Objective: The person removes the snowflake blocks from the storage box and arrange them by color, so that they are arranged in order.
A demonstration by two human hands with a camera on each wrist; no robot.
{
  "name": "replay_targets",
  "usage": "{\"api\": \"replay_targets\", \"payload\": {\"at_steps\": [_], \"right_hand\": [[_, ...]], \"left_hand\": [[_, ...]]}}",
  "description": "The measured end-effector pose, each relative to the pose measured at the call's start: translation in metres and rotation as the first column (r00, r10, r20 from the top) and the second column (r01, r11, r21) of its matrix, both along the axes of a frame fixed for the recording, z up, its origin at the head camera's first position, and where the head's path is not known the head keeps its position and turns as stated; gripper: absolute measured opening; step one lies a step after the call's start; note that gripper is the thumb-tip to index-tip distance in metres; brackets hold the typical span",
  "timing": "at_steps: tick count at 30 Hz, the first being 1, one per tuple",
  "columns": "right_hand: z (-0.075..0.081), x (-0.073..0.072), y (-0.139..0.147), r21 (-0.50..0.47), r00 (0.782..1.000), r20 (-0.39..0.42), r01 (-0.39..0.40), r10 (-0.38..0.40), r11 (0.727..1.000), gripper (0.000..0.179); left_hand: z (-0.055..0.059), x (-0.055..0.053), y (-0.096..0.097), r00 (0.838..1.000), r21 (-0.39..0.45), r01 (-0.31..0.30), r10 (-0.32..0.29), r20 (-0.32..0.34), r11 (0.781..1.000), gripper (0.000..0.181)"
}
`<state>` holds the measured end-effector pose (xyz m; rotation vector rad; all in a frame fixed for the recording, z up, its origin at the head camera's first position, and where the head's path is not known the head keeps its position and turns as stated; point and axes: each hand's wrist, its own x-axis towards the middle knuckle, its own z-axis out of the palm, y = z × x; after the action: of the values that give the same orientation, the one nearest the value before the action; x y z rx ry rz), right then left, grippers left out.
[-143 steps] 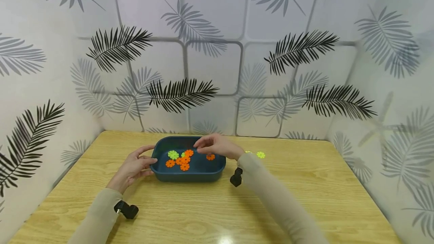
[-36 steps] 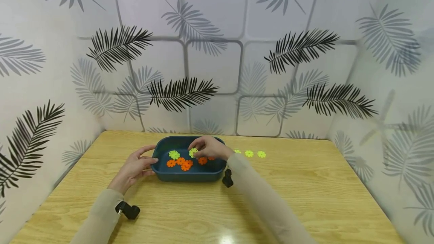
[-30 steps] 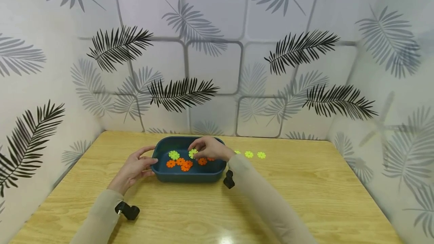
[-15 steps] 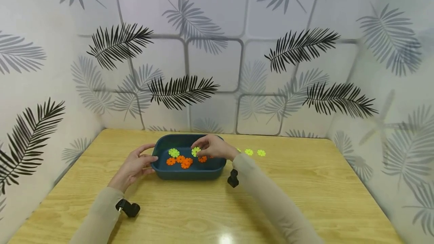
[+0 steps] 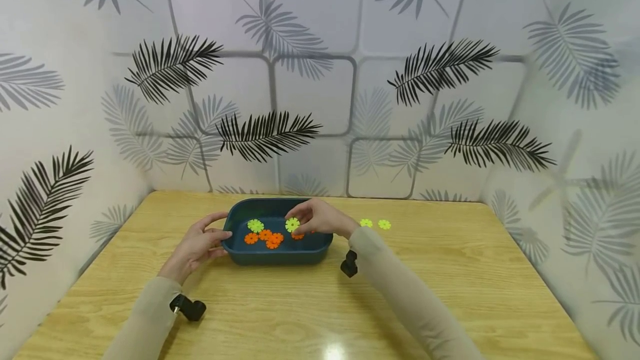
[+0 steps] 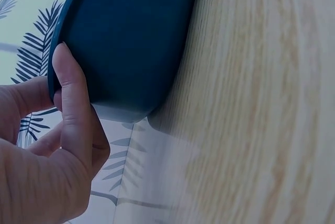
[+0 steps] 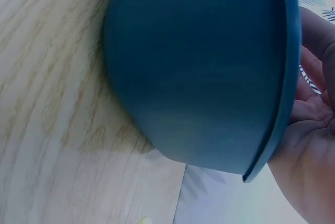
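A dark blue tub (image 5: 277,259) stands on the wooden table with flower-shaped discs inside. At its left end my left hand (image 5: 196,246) grips the rim; in the left wrist view a digit (image 6: 73,93) lies along the outer wall. My right hand (image 5: 325,218) reaches over the right end, pinching a yellow-green flower-shaped disc (image 5: 292,225) between thumb and fingertips. In the right wrist view the tub's wall (image 7: 199,72) hides those fingertips. Several orange discs (image 5: 273,239) lie on the tub floor, beside yellow-green ones (image 5: 255,225). The right hand partly covers an orange disc (image 5: 298,235).
Right of the tub, yellow-green discs lie on the table (image 5: 450,271), one disc (image 5: 366,222) close by the right sleeve and another disc (image 5: 384,224) farther right. A leaf-patterned wall (image 5: 310,171) rises behind the table's back edge.
The right hand, earlier without a visible disc, has picked a yellow-green disc from among the orange ones, which shifted. Lately hand and disc have edged right. The left hand keeps its grip.
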<state>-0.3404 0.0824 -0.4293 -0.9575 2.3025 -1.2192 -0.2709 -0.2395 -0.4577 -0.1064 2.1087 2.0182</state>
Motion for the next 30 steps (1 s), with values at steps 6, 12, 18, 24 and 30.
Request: {"api": "replay_targets", "payload": {"at_steps": [6, 12, 18, 24, 30], "right_hand": [[0.004, 0.000, 0.004, 0.002, 1.000, -0.022, 0.012, -0.012, 1.000, 0.035], [0.006, 0.001, 0.009, -0.033, 1.000, -0.008, 0.015, -0.015, 0.999, 0.036], [0.003, -0.002, 0.014, -0.043, 1.000, 0.005, 0.022, -0.022, 0.999, 0.036], [0.002, -0.002, 0.020, -0.038, 0.999, 0.019, 0.045, -0.044, 0.998, 0.036], [0.006, -0.002, 0.025, -0.060, 0.998, 0.045, 0.052, -0.049, 0.997, 0.037]], "left_hand": [[-0.001, -0.003, -0.001, 1.000, -0.004, -0.004, 0.004, 0.006, 1.000, 0.065], [0.000, -0.007, -0.002, 1.000, -0.011, -0.002, 0.002, 0.012, 1.000, 0.066], [0.000, -0.011, -0.004, 1.000, -0.021, -0.001, 0.001, 0.014, 1.000, 0.066], [0.000, -0.015, -0.005, 1.000, 0.000, 0.019, -0.019, 0.023, 1.000, 0.066], [0.001, -0.022, -0.007, 0.999, 0.009, 0.031, -0.031, 0.017, 0.999, 0.066]]}}
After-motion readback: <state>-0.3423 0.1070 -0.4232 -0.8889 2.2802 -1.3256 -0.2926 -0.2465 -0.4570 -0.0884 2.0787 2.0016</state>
